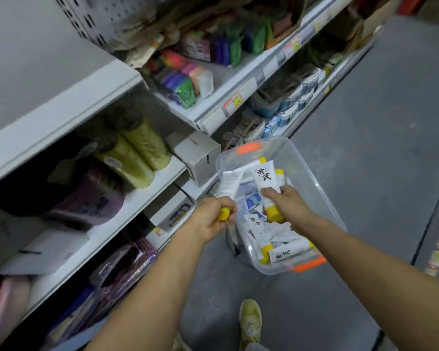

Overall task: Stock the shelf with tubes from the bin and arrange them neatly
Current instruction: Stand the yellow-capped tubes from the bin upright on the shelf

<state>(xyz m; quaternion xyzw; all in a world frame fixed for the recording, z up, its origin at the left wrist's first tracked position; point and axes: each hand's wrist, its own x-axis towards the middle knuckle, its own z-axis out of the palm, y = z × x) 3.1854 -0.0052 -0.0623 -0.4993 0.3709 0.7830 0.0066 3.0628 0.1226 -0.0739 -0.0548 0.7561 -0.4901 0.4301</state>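
Left hand [209,220] grips a tube [228,182], right hand [288,201] grips another above bin [304,163]; next, place both on shelf [140,198].

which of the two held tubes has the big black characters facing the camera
The tube in the right hand: bold black characters face up. The tube in the left hand shows none.
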